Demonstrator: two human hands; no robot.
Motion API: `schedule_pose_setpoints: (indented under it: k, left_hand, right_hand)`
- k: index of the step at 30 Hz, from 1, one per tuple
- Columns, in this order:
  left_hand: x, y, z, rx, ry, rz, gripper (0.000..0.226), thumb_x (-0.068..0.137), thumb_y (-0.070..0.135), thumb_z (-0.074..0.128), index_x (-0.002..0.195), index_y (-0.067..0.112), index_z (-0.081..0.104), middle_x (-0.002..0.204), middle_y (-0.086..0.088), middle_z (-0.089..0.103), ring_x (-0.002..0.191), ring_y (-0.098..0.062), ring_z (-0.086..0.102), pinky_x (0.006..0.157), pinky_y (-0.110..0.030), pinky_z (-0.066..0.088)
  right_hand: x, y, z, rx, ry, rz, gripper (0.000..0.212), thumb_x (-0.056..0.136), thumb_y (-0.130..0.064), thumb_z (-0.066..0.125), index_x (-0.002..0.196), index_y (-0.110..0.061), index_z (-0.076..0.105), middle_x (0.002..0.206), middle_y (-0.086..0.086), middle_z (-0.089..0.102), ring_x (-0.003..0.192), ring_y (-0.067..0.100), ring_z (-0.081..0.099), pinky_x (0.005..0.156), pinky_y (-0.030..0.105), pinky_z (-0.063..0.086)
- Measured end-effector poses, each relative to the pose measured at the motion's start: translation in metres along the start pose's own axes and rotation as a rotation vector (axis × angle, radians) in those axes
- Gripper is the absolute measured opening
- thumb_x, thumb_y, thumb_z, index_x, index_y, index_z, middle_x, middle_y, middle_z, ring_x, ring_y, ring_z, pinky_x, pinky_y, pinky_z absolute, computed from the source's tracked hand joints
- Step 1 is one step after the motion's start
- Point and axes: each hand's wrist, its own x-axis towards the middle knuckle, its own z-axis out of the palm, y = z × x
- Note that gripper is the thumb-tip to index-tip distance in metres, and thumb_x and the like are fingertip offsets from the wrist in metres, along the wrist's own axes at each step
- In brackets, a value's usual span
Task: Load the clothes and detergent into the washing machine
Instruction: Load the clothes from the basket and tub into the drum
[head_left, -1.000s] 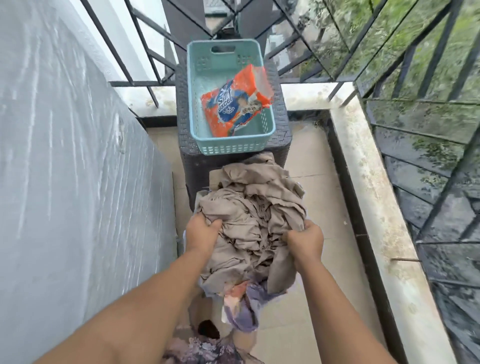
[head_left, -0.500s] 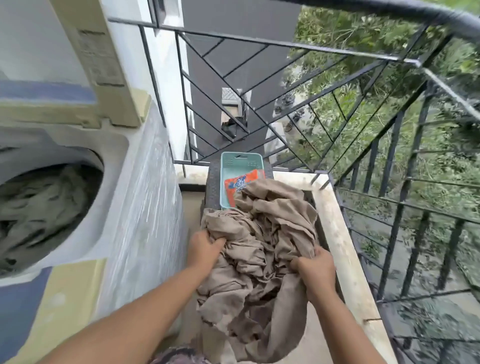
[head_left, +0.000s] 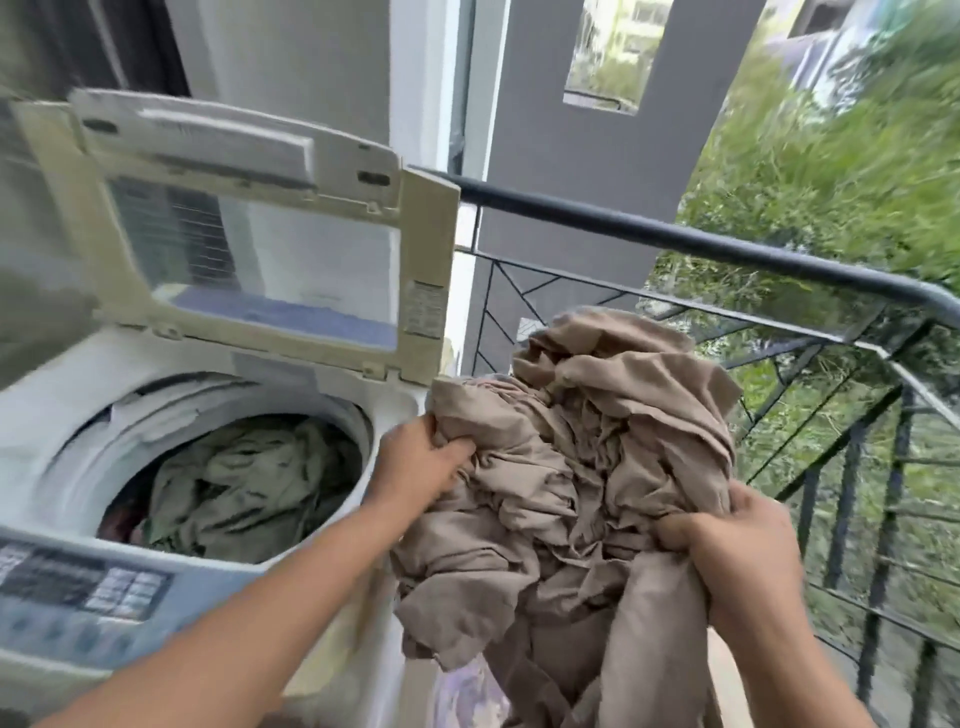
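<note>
A: Landmark is the washing machine (head_left: 208, 467), top-loader. Its lid (head_left: 249, 228) stands raised at the back of the tub opening, window pane facing the camera. Edges and room?

B: The drum mouth (head_left: 228, 467) is uncovered, round rim all in view. The railing (head_left: 727, 249) runs off from the machine's right rear corner, then bends toward the camera. The gap between the machine's right wall and the railing is filled by the bundle of tan clothes (head_left: 582, 467), held beside and just above the machine's right top edge, not yet over the drum.

A: Hands?

B: Left hand (head_left: 421, 457) is clenched on the bundle's left flank, over the machine's right rim; its forearm crosses the front right corner. Right hand (head_left: 737, 540) is clenched on the bundle's right side, away from the machine, toward the railing. Cloth hangs below both grips.

A: Any writing?

B: A sticker (head_left: 423, 309) on the lid's right frame, print too blurred to read. The control panel (head_left: 78, 587) along the machine's front edge has buttons and labels, also unreadable. No brand legible.

A: Contents?

B: The drum already holds greyish-green fabric (head_left: 244, 488), crumpled, with something dark red at its left. Under the bundle, near the machine's lower right, a pale lilac patterned piece (head_left: 467, 696) shows; I cannot tell what it is.
</note>
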Motion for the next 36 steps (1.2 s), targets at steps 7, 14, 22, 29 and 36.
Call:
schedule_pose_setpoints:
  k: [7,14,22,29,36]
  left_hand:
    - [0.043,0.005,-0.128,0.003,0.203,0.095,0.027,0.079,0.027,0.07,0.094,0.004,0.066,0.087,-0.019,0.067,0.092,-0.033,0.062,0.064,-0.029,0.033]
    - [0.09,-0.044,-0.231,0.049,0.218,0.094,0.04,0.067,0.041,0.063,0.088,0.007,0.067,0.092,-0.02,0.07,0.091,-0.032,0.063,0.069,-0.033,0.04]
    - [0.15,-0.125,-0.3,-0.013,0.141,-0.011,0.031,0.057,0.039,0.058,0.077,0.016,0.063,0.079,-0.01,0.066,0.078,-0.019,0.058,0.069,-0.036,0.045]
    - [0.18,-0.203,-0.306,0.072,0.049,-0.181,0.04,0.07,0.032,0.067,0.095,0.001,0.069,0.096,-0.02,0.069,0.096,-0.031,0.063,0.069,-0.029,0.036]
    - [0.191,-0.262,-0.292,0.312,-0.046,-0.265,0.031,0.079,0.014,0.069,0.104,-0.004,0.067,0.107,-0.028,0.067,0.103,-0.039,0.061,0.074,-0.033,0.041]
  right_hand:
    - [-0.019,-0.086,0.079,0.135,-0.131,-0.178,0.035,0.036,-0.005,0.062,0.071,-0.001,0.061,0.06,0.015,0.062,0.058,0.021,0.055,0.054,0.043,0.049]
    - [-0.042,-0.127,0.191,0.157,-0.143,-0.208,0.031,0.036,-0.008,0.059,0.065,-0.002,0.053,0.053,0.005,0.047,0.056,0.014,0.042,0.05,0.034,0.037]
    - [-0.071,-0.142,0.301,0.012,-0.115,-0.233,0.024,0.037,-0.011,0.057,0.058,-0.001,0.049,0.048,-0.002,0.045,0.051,0.014,0.038,0.05,0.027,0.033]
    - [-0.088,-0.108,0.364,-0.173,-0.23,-0.233,0.02,0.053,0.01,0.061,0.054,-0.006,0.051,0.046,-0.006,0.046,0.045,0.001,0.039,0.043,0.016,0.03]
    - [-0.091,-0.051,0.411,-0.383,-0.438,-0.154,0.03,0.062,0.005,0.057,0.056,-0.024,0.053,0.055,-0.022,0.062,0.062,-0.006,0.06,0.051,0.009,0.036]
